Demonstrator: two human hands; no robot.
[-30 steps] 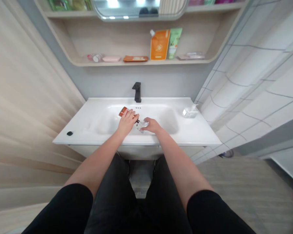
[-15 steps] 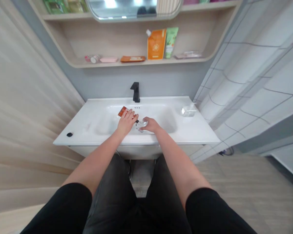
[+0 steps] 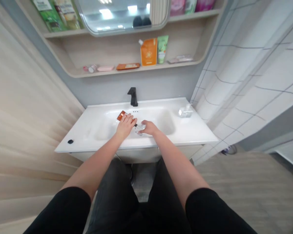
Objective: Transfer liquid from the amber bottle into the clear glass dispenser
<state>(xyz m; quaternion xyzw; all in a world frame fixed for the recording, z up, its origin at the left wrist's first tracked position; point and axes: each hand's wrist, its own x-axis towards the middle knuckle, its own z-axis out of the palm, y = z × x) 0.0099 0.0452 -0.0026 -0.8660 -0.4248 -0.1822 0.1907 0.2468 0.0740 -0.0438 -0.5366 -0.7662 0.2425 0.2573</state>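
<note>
Left fingers (image 3: pixel 129 119) closed around an orange bottle (image 3: pixel 121 115), right fingers (image 3: pixel 144 124) gripping a clear glass container (image 3: pixel 140 129)

This looks like a home bathroom: a white sink (image 3: pixel 88 136) with a black faucet (image 3: pixel 132 97) at its far edge, a mirror (image 3: pixel 112 16) and curved wooden shelf (image 3: pixel 107 52) above it holding an orange pouch (image 3: pixel 148 52) and a green tube (image 3: pixel 162 48), and white tiles (image 3: pixel 246 71) along the right wall

**View tips up, sink lower in frame**
The wall shelf (image 3: pixel 100 55) and sink (image 3: pixel 88 136) sit lower; less of the orange bottle (image 3: pixel 121 115) shows beyond the left hand (image 3: pixel 124 126) than before.
</note>
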